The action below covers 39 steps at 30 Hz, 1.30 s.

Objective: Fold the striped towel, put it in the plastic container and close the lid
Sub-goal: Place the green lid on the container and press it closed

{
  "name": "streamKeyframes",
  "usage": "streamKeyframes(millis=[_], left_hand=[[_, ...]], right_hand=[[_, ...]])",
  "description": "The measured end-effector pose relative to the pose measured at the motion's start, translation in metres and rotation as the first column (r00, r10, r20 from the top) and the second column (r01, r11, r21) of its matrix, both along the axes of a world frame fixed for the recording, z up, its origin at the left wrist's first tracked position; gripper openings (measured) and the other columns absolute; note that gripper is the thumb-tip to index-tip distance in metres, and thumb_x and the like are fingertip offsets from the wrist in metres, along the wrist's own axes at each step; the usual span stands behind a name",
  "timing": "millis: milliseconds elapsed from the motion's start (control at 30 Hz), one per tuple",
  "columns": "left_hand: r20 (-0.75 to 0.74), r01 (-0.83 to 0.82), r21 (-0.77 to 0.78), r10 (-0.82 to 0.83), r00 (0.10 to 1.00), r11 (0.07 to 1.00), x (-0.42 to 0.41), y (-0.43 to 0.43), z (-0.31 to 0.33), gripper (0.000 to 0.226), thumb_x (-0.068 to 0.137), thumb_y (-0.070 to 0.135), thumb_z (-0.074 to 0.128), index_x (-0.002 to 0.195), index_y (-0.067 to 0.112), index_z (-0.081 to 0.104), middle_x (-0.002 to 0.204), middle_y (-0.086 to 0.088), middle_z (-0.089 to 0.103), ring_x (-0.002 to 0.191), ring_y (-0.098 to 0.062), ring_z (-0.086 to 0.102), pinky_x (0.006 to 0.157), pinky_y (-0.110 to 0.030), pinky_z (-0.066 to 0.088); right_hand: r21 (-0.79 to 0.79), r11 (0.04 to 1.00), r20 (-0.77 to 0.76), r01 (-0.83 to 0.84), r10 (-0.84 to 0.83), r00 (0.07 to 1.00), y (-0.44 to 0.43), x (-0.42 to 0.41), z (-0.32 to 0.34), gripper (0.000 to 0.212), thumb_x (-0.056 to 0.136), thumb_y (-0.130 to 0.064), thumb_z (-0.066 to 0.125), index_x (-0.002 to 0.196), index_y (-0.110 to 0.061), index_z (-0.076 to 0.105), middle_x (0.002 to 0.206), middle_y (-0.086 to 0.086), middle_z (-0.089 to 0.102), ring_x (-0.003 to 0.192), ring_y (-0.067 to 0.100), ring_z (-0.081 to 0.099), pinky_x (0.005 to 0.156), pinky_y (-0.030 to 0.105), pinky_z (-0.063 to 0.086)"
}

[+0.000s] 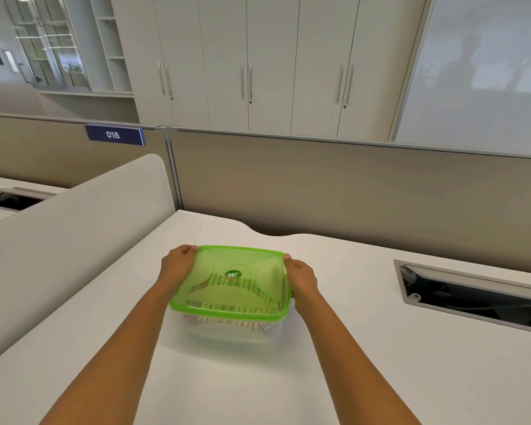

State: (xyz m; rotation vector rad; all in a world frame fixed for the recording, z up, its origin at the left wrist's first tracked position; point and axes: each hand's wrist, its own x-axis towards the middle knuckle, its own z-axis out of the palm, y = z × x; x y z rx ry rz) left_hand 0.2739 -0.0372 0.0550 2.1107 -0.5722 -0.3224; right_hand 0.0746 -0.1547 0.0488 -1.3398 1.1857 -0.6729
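Note:
A clear plastic container (233,332) stands on the white desk (365,348) in front of me. Its translucent green lid (215,265) lies on top of it. The striped towel (236,315) shows through the lid and the clear wall, folded inside. My left hand (177,265) grips the lid's left edge near the far corner, fingers curled over the rim. My right hand (301,279) holds the lid's right edge, thumb on top at the far right corner.
A cable slot with a grey metal frame (472,297) is cut into the desk at the right. A beige partition (319,185) rises behind the desk, and a curved white divider (74,228) borders it on the left.

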Motion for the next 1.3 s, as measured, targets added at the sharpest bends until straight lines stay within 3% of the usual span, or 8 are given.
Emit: streamKeyframes(millis=[67,133,233,400,533,800,1033,1300], left_hand=[[-0.015,-0.004,0.005,0.005,1.0,1.0,0.001,0.0,-0.001,0.039,0.097,0.032,0.039,0.116,0.008,0.062,0.117,-0.014,0.062,0.114,-0.035,0.05,0.086,-0.033,0.036],[-0.05,-0.004,0.02,0.005,0.999,1.0,0.003,-0.001,-0.002,0.038,0.096,0.035,0.038,0.089,0.011,0.066,0.089,-0.006,0.06,0.102,-0.035,0.05,0.081,-0.033,0.034],[-0.11,-0.032,0.032,0.035,0.993,0.999,0.001,0.0,0.0,0.043,0.095,0.04,0.039,0.058,0.02,0.045,0.068,0.001,0.046,0.087,-0.028,0.044,0.076,-0.031,0.033],[-0.238,-0.051,-0.024,0.044,0.97,0.998,0.005,0.002,0.0,0.051,0.091,0.046,0.047,0.111,0.002,0.062,0.111,-0.017,0.06,0.108,-0.036,0.055,0.092,-0.039,0.044],[-0.298,-0.052,-0.05,0.035,0.954,0.997,0.006,0.002,0.002,0.055,0.089,0.046,0.05,0.122,0.002,0.057,0.125,-0.021,0.058,0.113,-0.038,0.054,0.099,-0.045,0.044],[-0.353,-0.089,-0.107,0.046,0.934,0.99,0.007,0.0,0.0,0.054,0.089,0.039,0.056,0.125,-0.001,0.055,0.127,-0.023,0.057,0.114,-0.039,0.055,0.101,-0.046,0.044],[-0.421,-0.139,-0.168,0.057,0.905,0.976,0.006,-0.001,0.0,0.043,0.085,0.029,0.064,0.115,-0.002,0.061,0.12,-0.022,0.062,0.088,-0.028,0.056,0.079,-0.034,0.045],[-0.386,-0.118,-0.138,0.057,0.921,0.983,0.007,0.002,-0.004,0.05,0.086,0.039,0.06,0.12,0.003,0.058,0.123,-0.02,0.06,0.11,-0.038,0.057,0.096,-0.044,0.047]], right_hand=[[-0.019,1.0,-0.016,0.004,-0.005,1.0,-0.001,0.002,-0.001,0.042,0.095,-0.04,0.043,0.112,-0.006,0.063,0.12,0.015,0.061,0.104,0.03,0.055,0.096,0.042,0.048],[-0.044,0.999,-0.057,0.006,-0.009,0.998,-0.002,0.004,-0.002,0.046,0.097,-0.039,0.039,0.109,-0.002,0.063,0.118,0.018,0.061,0.101,0.031,0.054,0.094,0.041,0.047],[-0.08,0.997,-0.14,0.014,-0.025,0.99,0.001,0.008,-0.004,0.053,0.099,-0.04,0.03,0.114,0.001,0.06,0.123,0.021,0.057,0.113,0.035,0.052,0.096,0.039,0.042],[-0.083,0.995,-0.139,0.059,-0.07,0.988,0.006,0.01,-0.006,0.045,0.099,-0.037,0.031,0.121,-0.006,0.053,0.13,0.018,0.051,0.117,0.034,0.049,0.099,0.039,0.038],[-0.074,0.994,-0.112,0.084,-0.092,0.99,0.006,0.01,-0.008,0.037,0.098,-0.037,0.034,0.113,-0.01,0.054,0.125,0.016,0.054,0.112,0.033,0.052,0.097,0.039,0.041],[-0.101,0.991,-0.134,0.085,-0.098,0.986,0.006,0.011,-0.009,0.034,0.098,-0.036,0.035,0.113,-0.01,0.053,0.123,0.016,0.056,0.111,0.033,0.052,0.096,0.038,0.04],[-0.097,0.991,-0.136,0.094,-0.106,0.985,0.006,0.011,-0.008,0.033,0.098,-0.035,0.036,0.111,-0.01,0.054,0.12,0.015,0.058,0.109,0.033,0.054,0.094,0.038,0.041],[-0.061,0.992,-0.102,0.112,-0.118,0.988,0.009,0.008,-0.005,0.038,0.097,-0.041,0.038,0.115,-0.012,0.056,0.125,0.014,0.056,0.113,0.031,0.052,0.097,0.039,0.042]])
